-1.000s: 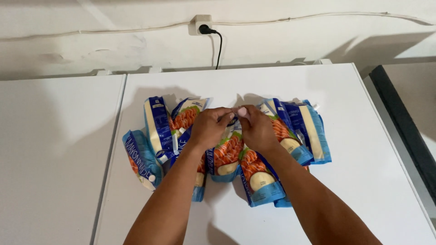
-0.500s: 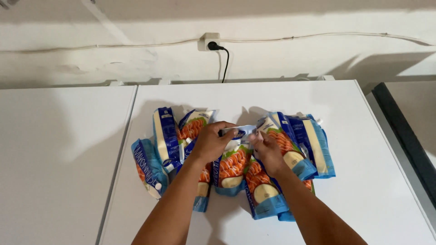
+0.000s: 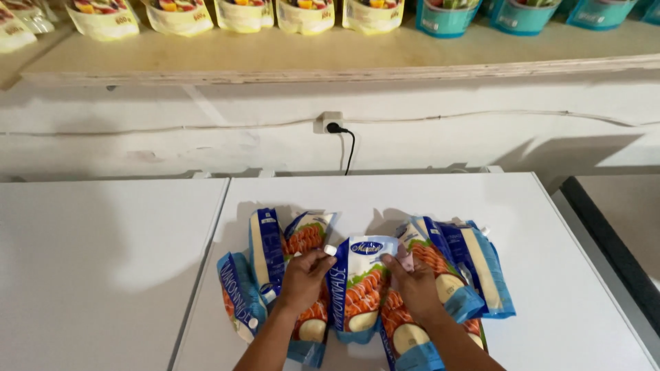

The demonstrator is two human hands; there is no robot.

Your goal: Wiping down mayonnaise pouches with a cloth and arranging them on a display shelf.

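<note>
Several blue sauce pouches (image 3: 481, 268) lie fanned out in a cluster on a white tabletop (image 3: 550, 323), and both hands work at the middle pouch (image 3: 361, 288). That pouch stands roughly upright at the centre of the cluster, its top edge lifted. The left hand (image 3: 302, 278) has its fingers curled shut, pinching the pouch's upper left corner by the small white cap (image 3: 331, 250). The right hand (image 3: 416, 285) pinches the upper right corner, fingers closed on the edge. Other pouches overlap to either side, touching one another and lying partly under the wrists.

Bare tabletop runs open behind the cluster up to the wall, and to the right as far as the table's edge, where a dark strip (image 3: 612, 247) borders it. Just left of the pouches a seam separates a second white surface (image 3: 103, 275). Above, a wall socket (image 3: 330, 122) holds a black plug, and a shelf (image 3: 344, 55) carries more pouches and tubs.
</note>
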